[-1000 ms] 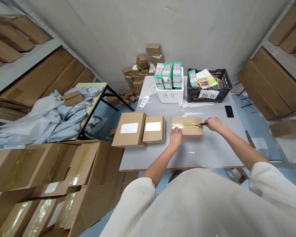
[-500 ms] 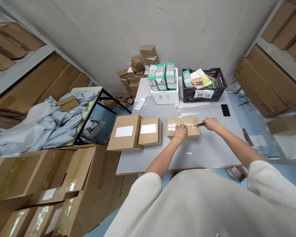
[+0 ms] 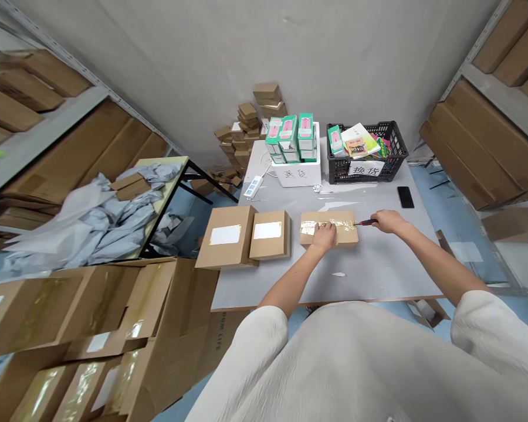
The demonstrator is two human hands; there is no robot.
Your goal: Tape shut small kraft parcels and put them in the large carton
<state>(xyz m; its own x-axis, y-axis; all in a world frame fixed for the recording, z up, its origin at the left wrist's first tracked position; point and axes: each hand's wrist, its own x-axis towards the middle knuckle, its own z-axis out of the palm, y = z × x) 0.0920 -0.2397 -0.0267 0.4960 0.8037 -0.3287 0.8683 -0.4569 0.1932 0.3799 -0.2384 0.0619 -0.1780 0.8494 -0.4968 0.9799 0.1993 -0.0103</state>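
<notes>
Carton point(image 3: 345, 234), tape point(image 3: 345, 224) along its top, lies on the tabletop point(image 3: 281, 287) at the clock's centre. Left hand point(image 3: 324, 235) rests on it; finger curl cannot be told. Right hand point(image 3: 386, 221), at 3 o'clock, grips a cutter point(image 3: 368, 223), tip at the carton's end. Step in hand: apparently slitting tape; next move calls for a shallow stroke, carton steadied, fingers clear.

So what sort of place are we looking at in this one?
Probably a packing room or small stockroom. Shelves on both sides hold cardboard boxes, a big carton holds taped parcels, and the left hand rests on a taped box on a table.
</notes>
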